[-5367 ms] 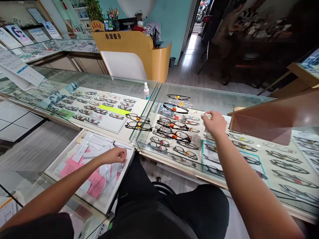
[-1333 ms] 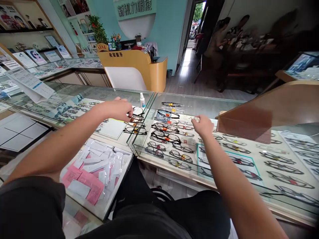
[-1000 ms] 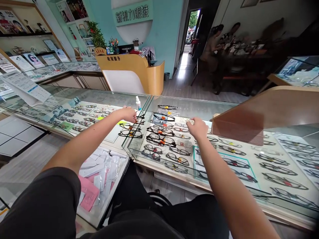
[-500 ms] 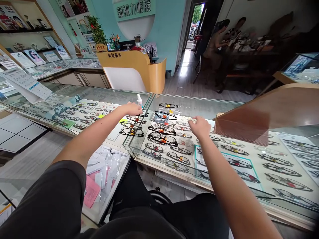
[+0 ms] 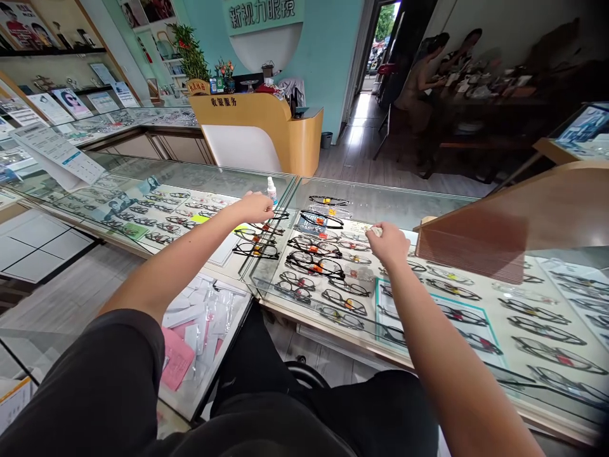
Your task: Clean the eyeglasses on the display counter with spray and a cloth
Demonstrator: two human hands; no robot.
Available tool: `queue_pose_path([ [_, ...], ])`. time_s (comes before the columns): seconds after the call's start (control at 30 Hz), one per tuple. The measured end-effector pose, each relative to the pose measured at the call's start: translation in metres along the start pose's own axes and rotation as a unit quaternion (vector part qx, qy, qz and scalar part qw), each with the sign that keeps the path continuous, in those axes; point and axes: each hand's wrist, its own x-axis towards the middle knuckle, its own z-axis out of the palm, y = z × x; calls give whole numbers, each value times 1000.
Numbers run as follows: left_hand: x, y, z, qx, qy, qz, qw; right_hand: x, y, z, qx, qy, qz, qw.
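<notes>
Now | dark-rimmed glasses (image 5: 281, 215) | left hand (image 5: 257, 207): can't tell grip | right hand (image 5: 391, 244): pinching whitish wad (image 5: 376, 231)

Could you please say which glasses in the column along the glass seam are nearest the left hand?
The far-end pair, partly hidden by the left hand; the other pairs are closer to the camera.

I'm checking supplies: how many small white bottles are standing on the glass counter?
1: the white bottle stands on the glass counter beside the left hand; more could be hidden.
</notes>
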Motion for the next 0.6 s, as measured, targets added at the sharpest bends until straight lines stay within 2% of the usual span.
queue_pose_path([
  [0.07,-23,5,-4,-53,38,33,997,0,0,0,-3,-2,1,1000],
  [0.13,-55,13,-9,-151,40,76,985,0,1,0,-2,0,0,1000],
  [0.23,-114,34,-12,-239,-7,149,959,1,1,2,2,7,-1,1000],
  [0.33,-171,57,2,-310,-78,190,928,2,3,3,4,14,-1,1000],
  [0.4,-203,66,29,-364,-169,174,899,3,4,4,4,17,0,1000],
  [0.5,-240,59,97,-422,-319,85,844,4,6,5,4,21,-1,1000],
  [0.6,-265,26,176,-444,-362,-31,819,3,5,4,-5,15,-1,1000],
])
